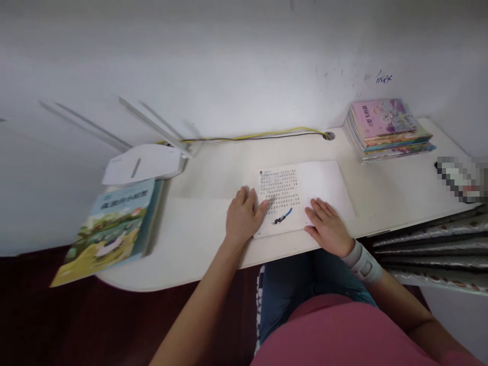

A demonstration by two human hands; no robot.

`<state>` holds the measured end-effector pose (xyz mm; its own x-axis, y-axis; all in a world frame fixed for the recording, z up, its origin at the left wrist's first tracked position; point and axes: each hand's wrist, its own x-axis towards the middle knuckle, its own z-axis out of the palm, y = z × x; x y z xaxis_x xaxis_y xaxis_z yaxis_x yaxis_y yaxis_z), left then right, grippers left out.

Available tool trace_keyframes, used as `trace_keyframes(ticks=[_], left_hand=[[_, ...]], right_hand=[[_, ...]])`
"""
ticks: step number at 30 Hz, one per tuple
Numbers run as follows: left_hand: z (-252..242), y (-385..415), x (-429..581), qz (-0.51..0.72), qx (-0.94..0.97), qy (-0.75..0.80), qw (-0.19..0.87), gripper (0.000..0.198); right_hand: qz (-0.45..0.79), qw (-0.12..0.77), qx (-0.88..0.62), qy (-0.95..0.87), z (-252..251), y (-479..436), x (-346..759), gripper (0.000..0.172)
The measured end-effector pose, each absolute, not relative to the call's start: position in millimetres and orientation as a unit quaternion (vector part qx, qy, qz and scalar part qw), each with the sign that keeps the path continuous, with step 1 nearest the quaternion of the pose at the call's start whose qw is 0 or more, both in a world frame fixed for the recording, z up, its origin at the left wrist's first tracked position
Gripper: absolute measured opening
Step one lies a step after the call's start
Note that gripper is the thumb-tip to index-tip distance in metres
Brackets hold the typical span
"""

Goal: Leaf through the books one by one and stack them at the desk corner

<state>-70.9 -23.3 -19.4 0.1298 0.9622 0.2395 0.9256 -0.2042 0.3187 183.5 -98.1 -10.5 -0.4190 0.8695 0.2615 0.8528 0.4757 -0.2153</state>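
An open book (282, 185) lies flat on the white desk in front of me. Its left page carries lines of small print and a blue-and-black picture near the bottom; the right page looks mostly blank. My left hand (244, 214) rests at the left edge of the printed page, fingers stretched out and thumb over the margin. On the lower part of the blank page lies my right hand (328, 226), flat with its fingers extended. A grey band is wrapped around my right wrist.
At left, a picture-covered book (114, 223) overhangs the desk edge beside a white router (147, 163) with antennas. A stack of books (385, 127) stands back right. Cables (247, 137) run along the wall into a desk hole. A blurred-out object (459, 178) lies far right.
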Motion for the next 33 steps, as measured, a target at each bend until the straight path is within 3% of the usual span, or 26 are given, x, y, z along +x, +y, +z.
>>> trace_keyframes(ticks=[23, 33], left_hand=[[-29, -21, -77, 0.213, 0.771, 0.600, 0.010, 0.062], [-35, -18, -77, 0.251, 0.742, 0.622, 0.006, 0.045]], right_hand=[[0.025, 0.165, -0.507, -0.846, -12, -97, 197, 0.045], [-0.005, 0.180, -0.497, -0.849, -11, -97, 200, 0.043]])
